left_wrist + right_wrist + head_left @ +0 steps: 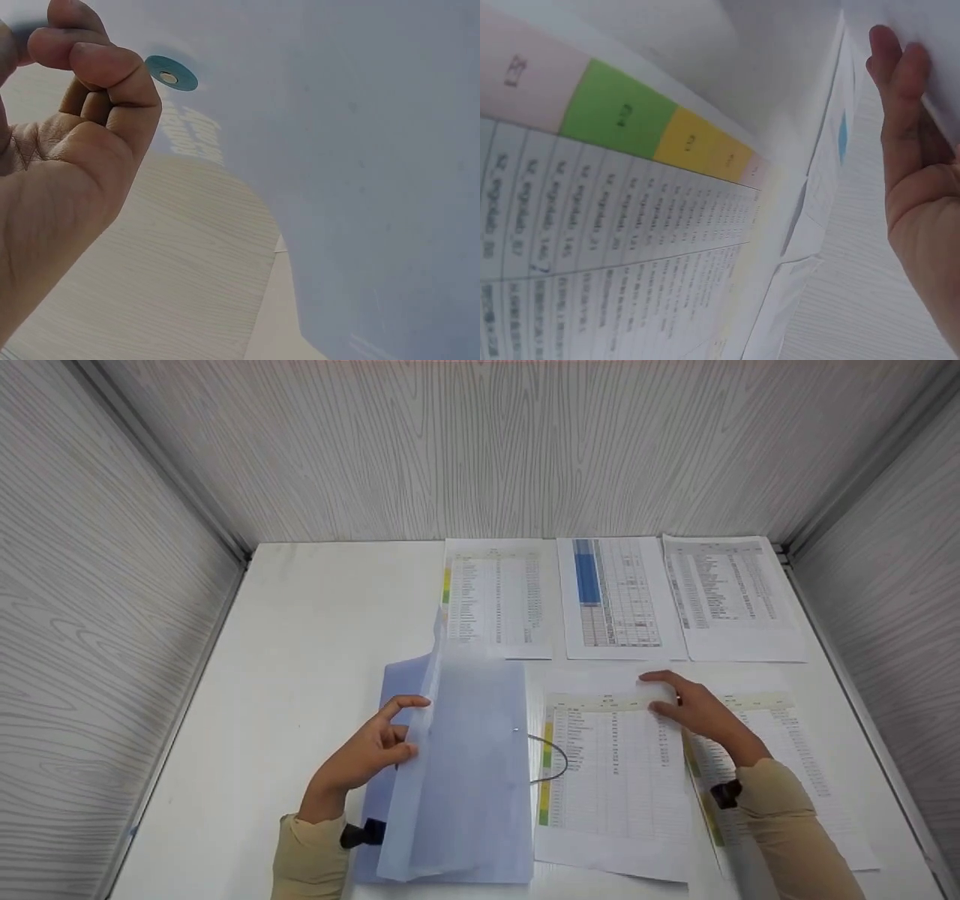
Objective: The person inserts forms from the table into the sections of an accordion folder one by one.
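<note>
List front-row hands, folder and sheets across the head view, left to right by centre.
Left hand → bluish folder → printed sheet beside the folder → right hand → rightmost front sheet, partly under the right arm.

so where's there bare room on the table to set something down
The table is bare at left, bordered by the left wall, back wall, folder and left sleeve. The right is crowded: papers line the back, and more sheets lie right of the folder, one under the right hand.
</note>
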Tool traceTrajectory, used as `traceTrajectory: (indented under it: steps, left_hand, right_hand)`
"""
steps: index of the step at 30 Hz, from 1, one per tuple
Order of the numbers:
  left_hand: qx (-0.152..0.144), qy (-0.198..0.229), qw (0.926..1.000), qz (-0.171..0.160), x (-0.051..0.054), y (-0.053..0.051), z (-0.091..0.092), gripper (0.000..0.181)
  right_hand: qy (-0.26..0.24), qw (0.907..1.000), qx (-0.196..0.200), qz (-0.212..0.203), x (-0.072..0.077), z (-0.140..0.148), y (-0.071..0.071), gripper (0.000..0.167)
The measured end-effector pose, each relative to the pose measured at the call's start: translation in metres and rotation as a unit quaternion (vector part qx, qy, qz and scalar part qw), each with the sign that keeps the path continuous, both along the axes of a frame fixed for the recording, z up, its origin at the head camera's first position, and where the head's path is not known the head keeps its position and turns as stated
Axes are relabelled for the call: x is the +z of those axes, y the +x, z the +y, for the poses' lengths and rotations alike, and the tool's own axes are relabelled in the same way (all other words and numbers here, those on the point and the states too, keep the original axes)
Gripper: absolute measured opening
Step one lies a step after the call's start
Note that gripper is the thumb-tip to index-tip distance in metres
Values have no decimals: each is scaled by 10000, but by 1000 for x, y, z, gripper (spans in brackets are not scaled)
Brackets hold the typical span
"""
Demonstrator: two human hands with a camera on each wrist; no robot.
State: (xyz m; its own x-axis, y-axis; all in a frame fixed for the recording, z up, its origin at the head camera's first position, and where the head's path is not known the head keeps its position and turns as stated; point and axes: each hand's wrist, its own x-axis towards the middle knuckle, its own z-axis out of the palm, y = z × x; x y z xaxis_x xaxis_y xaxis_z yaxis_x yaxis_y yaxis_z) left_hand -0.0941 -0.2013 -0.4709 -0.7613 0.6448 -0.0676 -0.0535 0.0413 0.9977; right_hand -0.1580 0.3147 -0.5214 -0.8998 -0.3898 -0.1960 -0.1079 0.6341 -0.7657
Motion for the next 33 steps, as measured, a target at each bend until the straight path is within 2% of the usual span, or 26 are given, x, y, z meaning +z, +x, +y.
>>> traceTrajectory:
  steps: [5, 8, 12, 24, 30, 33]
  left_hand:
    - [22, -7, 10000, 67, 0, 0, 1, 59]
    - [52, -62, 9999, 129, 1, 0, 2, 58]
    - [78, -153, 9998, 98, 1, 0, 4, 59]
    - [85, -206, 9997, -102, -2, 0, 8, 61]
    - [71, -131, 9999, 24, -3, 0, 9, 59]
    - [59, -126, 9999, 50, -3, 0, 8, 59]
  right_hand:
    - [-246, 9996, -121, -99, 12, -1, 0, 49]
    - [-619, 9974, -202, -304, 20, 0, 0, 50]
    - [-1057, 9935, -200, -382, 29, 3, 2, 52]
    - [-1538, 9875, -348, 22, 65, 21, 9, 55]
    - [-1597, 9848, -630, 249, 82, 32, 10, 54]
    - [-2031, 9758, -767, 256, 86, 34, 10, 53]
